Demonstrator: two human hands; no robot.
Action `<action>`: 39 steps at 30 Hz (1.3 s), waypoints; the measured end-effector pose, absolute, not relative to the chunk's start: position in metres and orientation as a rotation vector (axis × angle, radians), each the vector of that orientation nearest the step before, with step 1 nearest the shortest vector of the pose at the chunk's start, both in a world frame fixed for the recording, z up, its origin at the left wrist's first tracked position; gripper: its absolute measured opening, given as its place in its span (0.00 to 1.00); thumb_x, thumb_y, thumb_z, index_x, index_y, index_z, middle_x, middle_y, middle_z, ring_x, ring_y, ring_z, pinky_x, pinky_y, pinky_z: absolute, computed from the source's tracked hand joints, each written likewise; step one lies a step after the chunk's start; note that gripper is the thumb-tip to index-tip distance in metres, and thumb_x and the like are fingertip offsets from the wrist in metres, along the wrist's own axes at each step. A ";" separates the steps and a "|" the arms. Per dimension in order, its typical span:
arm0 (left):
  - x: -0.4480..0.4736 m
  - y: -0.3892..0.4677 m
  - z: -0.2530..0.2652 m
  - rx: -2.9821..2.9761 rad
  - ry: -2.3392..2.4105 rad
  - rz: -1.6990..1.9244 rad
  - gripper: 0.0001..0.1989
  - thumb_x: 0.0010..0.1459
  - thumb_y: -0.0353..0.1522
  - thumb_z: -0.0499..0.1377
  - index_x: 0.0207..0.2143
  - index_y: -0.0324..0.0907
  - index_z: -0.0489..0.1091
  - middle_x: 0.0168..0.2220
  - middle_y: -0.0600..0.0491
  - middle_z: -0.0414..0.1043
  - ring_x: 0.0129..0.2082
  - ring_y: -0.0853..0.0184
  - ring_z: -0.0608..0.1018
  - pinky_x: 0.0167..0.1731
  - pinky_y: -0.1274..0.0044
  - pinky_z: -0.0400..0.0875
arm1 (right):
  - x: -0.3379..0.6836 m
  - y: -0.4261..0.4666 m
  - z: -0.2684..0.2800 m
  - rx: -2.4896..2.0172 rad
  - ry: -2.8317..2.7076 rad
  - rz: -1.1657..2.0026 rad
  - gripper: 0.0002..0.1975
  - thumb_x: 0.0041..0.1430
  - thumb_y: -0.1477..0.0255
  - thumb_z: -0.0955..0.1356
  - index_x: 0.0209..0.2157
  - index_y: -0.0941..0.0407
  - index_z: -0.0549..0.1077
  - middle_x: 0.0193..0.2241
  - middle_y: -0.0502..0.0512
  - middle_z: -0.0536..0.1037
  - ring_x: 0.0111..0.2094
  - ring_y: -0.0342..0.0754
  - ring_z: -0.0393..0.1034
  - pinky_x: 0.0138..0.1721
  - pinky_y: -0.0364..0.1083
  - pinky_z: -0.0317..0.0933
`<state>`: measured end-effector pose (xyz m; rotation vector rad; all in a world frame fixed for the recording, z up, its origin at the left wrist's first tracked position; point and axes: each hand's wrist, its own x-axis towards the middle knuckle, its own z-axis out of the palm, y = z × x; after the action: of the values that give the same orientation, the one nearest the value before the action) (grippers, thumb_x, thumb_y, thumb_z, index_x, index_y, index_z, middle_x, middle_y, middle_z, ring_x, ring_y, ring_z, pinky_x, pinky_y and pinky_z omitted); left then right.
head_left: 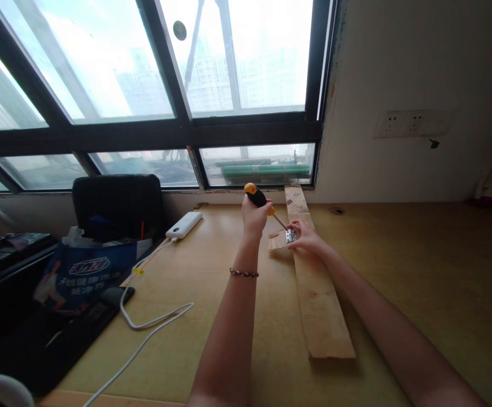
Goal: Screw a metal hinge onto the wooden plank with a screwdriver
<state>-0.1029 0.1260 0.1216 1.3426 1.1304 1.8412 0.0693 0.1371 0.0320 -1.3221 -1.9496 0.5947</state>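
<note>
My left hand (255, 216) is wrapped round the yellow and black handle of a screwdriver (256, 195). The screwdriver slants down to the right, and its tip meets a silver metal hinge (290, 236). Thumb and fingers of my right hand (306, 236) pinch the hinge from its right side. The hinge lies where a small piece of wood (277, 241) sits against the left edge of a long wooden plank (322, 305). Part of the hinge and the plank is hidden by my right hand.
A white power bank (184, 225) with a white cable (161, 327) lies on the left of the table (419, 282). Beyond the table's left edge stand a black chair (116, 198) and a blue bag (88, 277). The plank's far end reaches the window frame (254, 133).
</note>
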 end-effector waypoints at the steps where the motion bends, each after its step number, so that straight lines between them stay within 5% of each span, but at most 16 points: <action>1: -0.102 0.126 0.121 1.343 1.130 1.834 0.15 0.37 0.30 0.61 0.29 0.41 0.60 0.27 0.54 0.71 0.28 0.66 0.75 0.30 0.75 0.68 | 0.069 0.137 0.032 -1.320 -1.948 0.599 0.32 0.27 0.70 0.76 0.39 0.53 0.64 0.46 0.54 0.70 0.48 0.54 0.63 0.48 0.53 0.55; 21: -0.095 0.124 0.118 1.396 1.202 1.662 0.12 0.36 0.27 0.57 0.28 0.41 0.60 0.25 0.53 0.70 0.27 0.66 0.73 0.25 0.76 0.65 | 0.068 0.137 0.029 -1.351 -1.977 0.522 0.33 0.27 0.70 0.75 0.40 0.52 0.63 0.44 0.52 0.71 0.48 0.56 0.63 0.48 0.54 0.54; 39: -0.106 0.098 0.153 1.234 1.005 1.874 0.11 0.36 0.26 0.56 0.28 0.38 0.65 0.28 0.51 0.72 0.31 0.64 0.75 0.28 0.75 0.68 | 0.068 0.129 0.037 -1.303 -2.017 0.570 0.34 0.32 0.69 0.75 0.44 0.54 0.62 0.46 0.55 0.70 0.51 0.55 0.60 0.49 0.52 0.55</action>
<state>-0.1062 0.0979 0.1535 1.2341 1.0046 1.8736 0.0683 0.1295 0.0366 -1.3033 -2.0172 0.5704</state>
